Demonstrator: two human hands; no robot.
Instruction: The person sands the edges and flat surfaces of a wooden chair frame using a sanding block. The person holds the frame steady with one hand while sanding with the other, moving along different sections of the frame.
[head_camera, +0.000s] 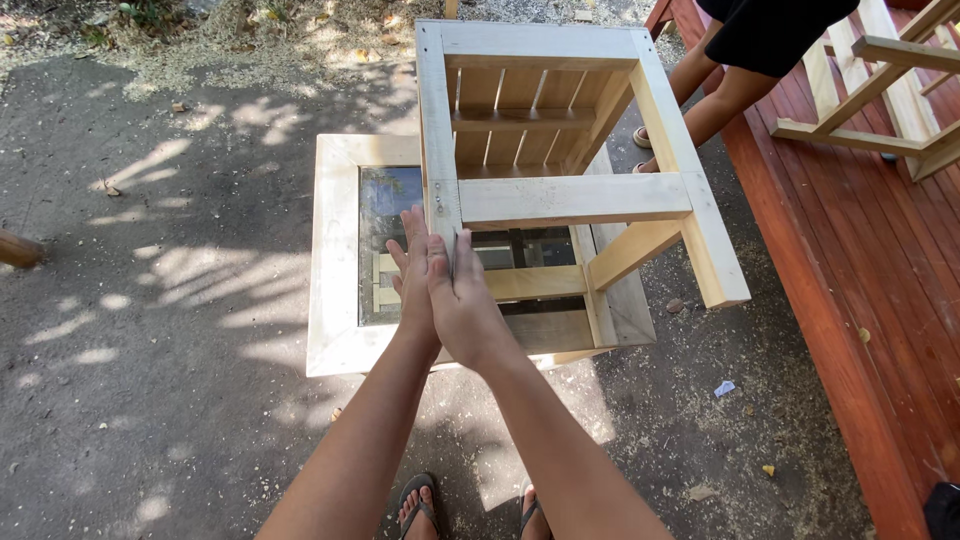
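My feet in flip-flops (470, 508) stand at six o'clock on the gravelly ground (150, 400). Above them I see my left hand (412, 280) and right hand (462, 300) pressed palm to palm, fingers straight and together, fingertips touching the near corner post of the pale wooden frame (570, 198). It sits on a glass-topped wooden table (335, 300) at twelve o'clock. At two o'clock stand another person's legs (705, 100), beside a red deck (860, 260).
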